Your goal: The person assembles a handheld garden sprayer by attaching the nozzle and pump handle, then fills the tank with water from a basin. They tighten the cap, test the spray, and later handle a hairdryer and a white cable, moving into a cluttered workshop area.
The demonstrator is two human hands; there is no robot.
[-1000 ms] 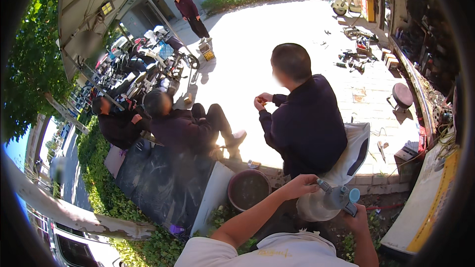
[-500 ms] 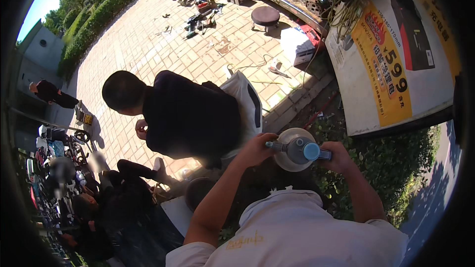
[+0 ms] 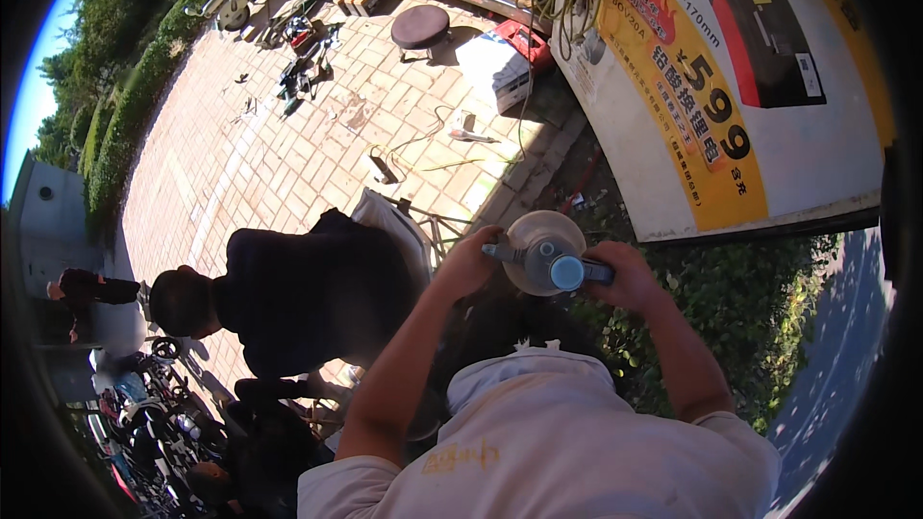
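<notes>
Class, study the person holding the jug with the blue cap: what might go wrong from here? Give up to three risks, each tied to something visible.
The jug is held between the left hand and the right hand; if either grip slipped, it might tip or fall. A seated person in dark clothing is close by on the left and might be bumped. Scattered parts on the paving could trip someone walking there.

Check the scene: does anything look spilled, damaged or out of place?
Dark parts lie scattered on the sunlit paving left of the round stool, looking untidy. The jug between left hand and right hand shows no visible damage.
</notes>
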